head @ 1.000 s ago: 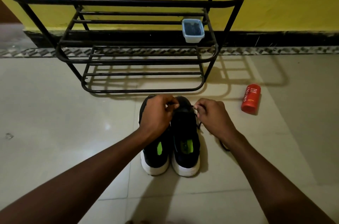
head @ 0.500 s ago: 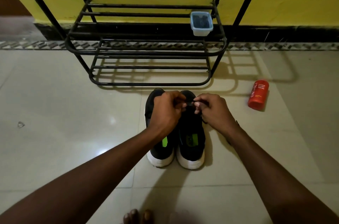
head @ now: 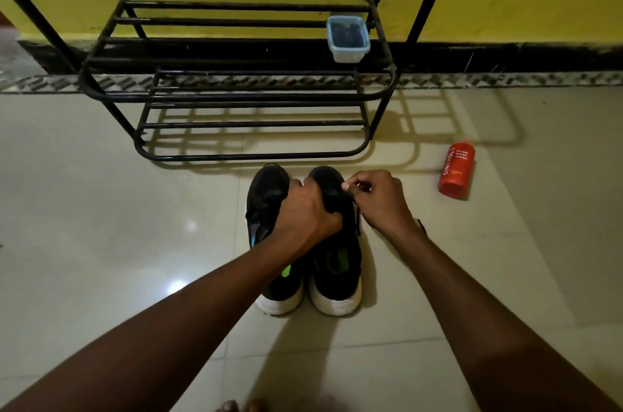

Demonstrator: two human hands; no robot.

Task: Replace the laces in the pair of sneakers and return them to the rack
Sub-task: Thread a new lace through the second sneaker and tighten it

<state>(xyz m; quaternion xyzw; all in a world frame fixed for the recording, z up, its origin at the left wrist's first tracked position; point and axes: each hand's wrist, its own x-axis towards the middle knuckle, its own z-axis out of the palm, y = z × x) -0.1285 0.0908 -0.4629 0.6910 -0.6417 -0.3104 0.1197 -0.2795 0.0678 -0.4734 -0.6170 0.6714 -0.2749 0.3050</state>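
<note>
Two black sneakers with white soles stand side by side on the floor, toes toward the rack: the left sneaker (head: 266, 206) and the right sneaker (head: 337, 263). My left hand (head: 303, 212) lies over the front of the right sneaker and grips its upper. My right hand (head: 377, 199) is beside that shoe's toe, fingertips pinched on a black lace (head: 356, 219) that runs down the shoe's right side. The black metal shoe rack (head: 236, 94) stands just beyond the sneakers, against the yellow wall.
A small blue plastic container (head: 348, 39) with dark contents sits on the rack's middle shelf at the right. An orange body-wash bottle (head: 456, 169) lies on the tiled floor to the right of the shoes. Toes (head: 236, 406) show at the bottom edge.
My right hand has pulled away to the right of the shoe's toe. My left hand has slid down over the right sneaker's upper. The view has shifted slightly.
</note>
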